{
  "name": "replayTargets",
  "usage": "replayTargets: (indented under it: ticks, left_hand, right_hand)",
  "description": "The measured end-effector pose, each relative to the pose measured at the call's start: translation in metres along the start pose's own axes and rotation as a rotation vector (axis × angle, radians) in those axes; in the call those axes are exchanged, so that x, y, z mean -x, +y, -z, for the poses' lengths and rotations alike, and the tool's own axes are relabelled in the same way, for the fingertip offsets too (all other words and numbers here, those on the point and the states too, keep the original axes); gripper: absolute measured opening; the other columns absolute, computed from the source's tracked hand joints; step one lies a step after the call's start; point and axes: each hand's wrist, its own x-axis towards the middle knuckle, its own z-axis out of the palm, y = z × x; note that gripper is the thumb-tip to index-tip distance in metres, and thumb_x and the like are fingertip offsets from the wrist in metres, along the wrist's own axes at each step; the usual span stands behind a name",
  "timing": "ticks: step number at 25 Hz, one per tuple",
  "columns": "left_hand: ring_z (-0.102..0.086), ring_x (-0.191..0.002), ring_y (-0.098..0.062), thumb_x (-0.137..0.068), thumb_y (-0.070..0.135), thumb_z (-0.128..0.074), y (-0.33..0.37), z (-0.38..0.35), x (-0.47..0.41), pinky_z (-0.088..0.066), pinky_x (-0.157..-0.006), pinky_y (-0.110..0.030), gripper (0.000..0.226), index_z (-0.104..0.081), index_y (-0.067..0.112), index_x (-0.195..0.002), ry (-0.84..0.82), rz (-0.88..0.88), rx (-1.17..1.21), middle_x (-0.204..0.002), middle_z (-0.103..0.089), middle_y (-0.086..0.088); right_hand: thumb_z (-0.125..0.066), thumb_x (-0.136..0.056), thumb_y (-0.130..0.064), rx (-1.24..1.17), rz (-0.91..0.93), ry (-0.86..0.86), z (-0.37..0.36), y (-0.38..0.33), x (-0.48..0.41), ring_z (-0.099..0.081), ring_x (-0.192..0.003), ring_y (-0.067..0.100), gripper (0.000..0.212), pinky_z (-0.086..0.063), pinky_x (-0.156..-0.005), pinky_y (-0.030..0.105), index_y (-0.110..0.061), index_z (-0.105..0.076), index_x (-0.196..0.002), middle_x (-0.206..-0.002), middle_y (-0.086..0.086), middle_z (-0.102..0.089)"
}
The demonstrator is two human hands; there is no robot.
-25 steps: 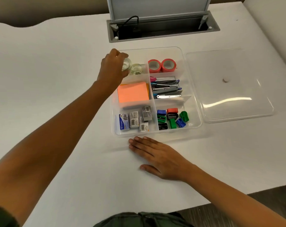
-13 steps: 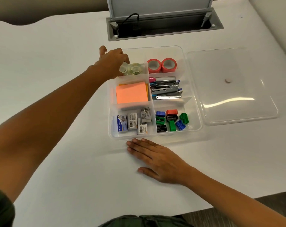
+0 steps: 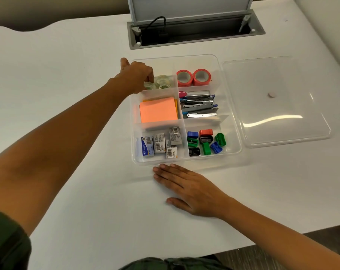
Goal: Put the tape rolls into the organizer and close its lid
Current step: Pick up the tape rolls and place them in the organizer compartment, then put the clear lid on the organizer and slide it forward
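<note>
A clear, compartmented organizer (image 3: 232, 121) lies on the white table with its clear lid (image 3: 278, 121) flat beside it on the right. Two red tape rolls (image 3: 193, 77) stand in the back right compartment. Small clear tape rolls (image 3: 163, 82) lie in the back left compartment. My left hand (image 3: 135, 76) reaches into that compartment, its fingertips curled down onto the leftmost clear tape roll (image 3: 149, 86). In front of the organizer, my right hand (image 3: 190, 190) lies flat on the table, fingers spread, holding nothing.
Other compartments hold orange sticky notes (image 3: 158, 110), staplers (image 3: 199, 104), staple boxes (image 3: 161, 143) and coloured sharpeners (image 3: 205, 142). Behind the organizer is an open cable slot (image 3: 196, 34) with a raised flap and a black cable.
My left hand lowered a clear tape roll into the back left compartment, next to the others. My right hand stayed flat on the table.
</note>
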Motion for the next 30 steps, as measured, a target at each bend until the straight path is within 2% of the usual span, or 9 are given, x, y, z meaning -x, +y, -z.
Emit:
replayTargets:
  ticks: [6,8,12,16,18,20,24,27,30]
  left_hand:
    - [-0.054,-0.112,-0.028,-0.082,0.008,-0.068,-0.001,0.004,0.003,-0.021,-0.103,-0.047,0.032,-0.061,0.014,-0.112,0.005,-0.050,0.015,-0.113,-0.064,-0.009]
    - [-0.055,-0.113,-0.028,-0.082,0.012,-0.070,0.001,0.010,0.012,-0.022,-0.105,-0.046,0.036,-0.060,0.012,-0.117,0.062,-0.071,0.090,-0.117,-0.063,-0.010]
    - [-0.058,-0.108,-0.030,-0.084,0.014,-0.067,0.004,0.015,0.055,-0.031,-0.102,-0.042,0.032,-0.062,0.009,-0.115,0.321,-0.101,0.272,-0.116,-0.063,-0.012]
    - [-0.060,-0.108,-0.027,-0.085,0.018,-0.066,0.010,0.004,0.122,-0.036,-0.102,-0.043,0.030,-0.063,0.011,-0.114,0.474,-0.033,0.441,-0.116,-0.064,-0.009]
    - [-0.058,-0.111,-0.025,-0.086,0.022,-0.066,0.012,-0.008,0.155,-0.035,-0.103,-0.042,0.033,-0.061,0.013,-0.117,0.472,0.029,0.492,-0.118,-0.063,-0.007]
    - [-0.056,-0.113,-0.024,-0.086,0.024,-0.065,0.014,-0.019,0.181,-0.036,-0.103,-0.042,0.035,-0.060,0.014,-0.119,0.437,0.065,0.535,-0.120,-0.060,-0.006]
    - [-0.055,-0.115,-0.023,-0.088,0.023,-0.063,0.015,-0.031,0.212,-0.040,-0.102,-0.041,0.032,-0.059,0.014,-0.119,0.446,0.077,0.604,-0.122,-0.059,-0.005]
    - [-0.053,-0.119,-0.021,-0.091,0.024,-0.059,0.026,-0.032,0.218,-0.036,-0.104,-0.037,0.031,-0.058,0.016,-0.120,0.436,0.047,0.621,-0.125,-0.059,-0.003]
    - [-0.051,-0.121,-0.020,-0.091,0.025,-0.058,0.046,-0.027,0.216,-0.035,-0.105,-0.036,0.032,-0.057,0.016,-0.122,0.415,0.031,0.640,-0.129,-0.058,-0.004]
  right_hand:
    - [-0.033,-0.101,-0.046,-0.002,0.005,0.011,-0.002,0.000,-0.001,-0.003,-0.150,0.012,0.063,-0.011,-0.124,0.032,-0.013,-0.016,-0.152,-0.162,0.002,-0.014]
    - [-0.036,-0.101,-0.042,-0.011,0.007,0.033,-0.001,0.001,-0.001,-0.008,-0.150,0.013,0.059,-0.013,-0.124,0.032,-0.013,-0.022,-0.151,-0.161,0.002,-0.019]
    - [-0.053,-0.096,-0.015,-0.087,-0.017,0.164,0.001,0.000,-0.001,-0.038,-0.141,0.017,0.045,-0.030,-0.118,0.031,-0.010,-0.046,-0.140,-0.147,0.005,-0.047]
    - [-0.070,-0.081,-0.001,-0.101,-0.130,0.326,0.011,-0.010,0.004,-0.066,-0.111,0.022,0.042,-0.052,-0.098,0.028,-0.007,-0.064,-0.122,-0.119,0.011,-0.069]
    - [-0.067,-0.083,-0.002,-0.089,-0.182,0.412,0.019,-0.016,0.007,-0.070,-0.098,0.021,0.032,-0.056,-0.089,0.025,-0.006,-0.068,-0.114,-0.106,0.010,-0.073]
    - [-0.058,-0.088,-0.007,-0.058,-0.244,0.536,0.028,-0.024,0.009,-0.071,-0.093,0.019,0.024,-0.053,-0.089,0.020,-0.006,-0.070,-0.109,-0.100,0.009,-0.074]
    - [-0.052,-0.089,-0.010,0.092,-0.409,0.814,0.039,-0.033,0.016,-0.071,-0.091,0.025,0.025,-0.046,-0.095,0.018,0.000,-0.072,-0.099,-0.093,0.014,-0.074]
    - [-0.050,-0.090,-0.011,0.121,-0.538,0.954,0.050,-0.024,0.020,-0.071,-0.087,0.030,0.026,-0.052,-0.084,0.023,0.003,-0.071,-0.096,-0.092,0.018,-0.074]
    - [-0.046,-0.093,-0.012,0.117,-0.600,1.030,0.061,-0.008,0.032,-0.070,-0.084,0.029,0.028,-0.049,-0.082,0.016,0.002,-0.070,-0.096,-0.092,0.017,-0.073]
